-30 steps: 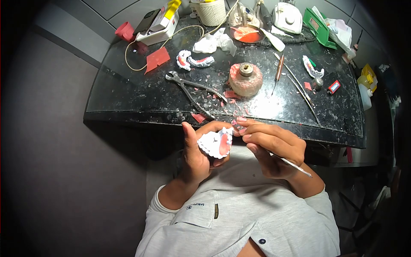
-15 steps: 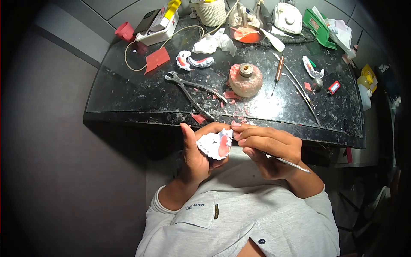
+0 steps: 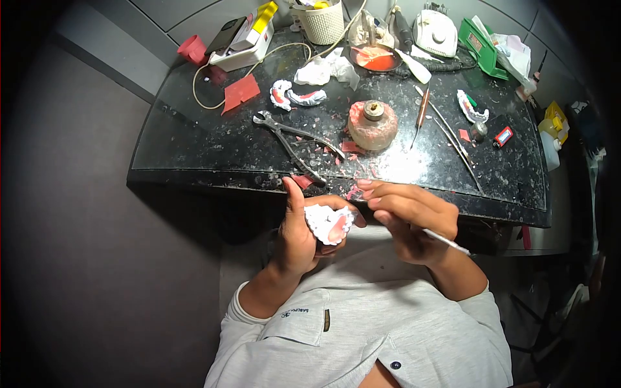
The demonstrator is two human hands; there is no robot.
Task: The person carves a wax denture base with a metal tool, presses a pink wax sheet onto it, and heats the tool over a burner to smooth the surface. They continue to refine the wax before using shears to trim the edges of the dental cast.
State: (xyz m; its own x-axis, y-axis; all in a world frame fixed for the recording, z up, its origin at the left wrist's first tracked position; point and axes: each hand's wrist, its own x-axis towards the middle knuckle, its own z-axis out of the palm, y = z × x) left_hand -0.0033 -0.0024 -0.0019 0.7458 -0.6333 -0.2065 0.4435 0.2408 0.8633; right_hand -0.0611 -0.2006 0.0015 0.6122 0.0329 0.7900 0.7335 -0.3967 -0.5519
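My left hand (image 3: 299, 233) is closed round a white dental cast (image 3: 321, 223) that carries a patch of pink wax (image 3: 338, 227) on its right side. The thumb points up along the cast's left edge. Just right of it, my right hand (image 3: 414, 216) grips a thin metal wax carver (image 3: 447, 241), whose handle sticks out behind the palm. The carver's working tip is hidden by my fingers. A small gap separates the right fingertips from the cast. On the bench beyond the hands lie cutting pliers (image 3: 291, 139) and pink wax scraps (image 3: 303, 182).
A glass spirit burner (image 3: 373, 126) stands mid-bench. Behind it are a pan of red wax (image 3: 376, 59) and crumpled tissue (image 3: 328, 68). More casts (image 3: 294, 96) lie left, another cast (image 3: 471, 107) right. Metal instruments (image 3: 455, 145) and a red lighter (image 3: 502, 136) lie at right. The bench edge (image 3: 213, 181) runs before me.
My right hand has drawn slightly away from the cast, opening a gap. The cast has shifted a little down and turned in my left hand. The view has moved slightly.
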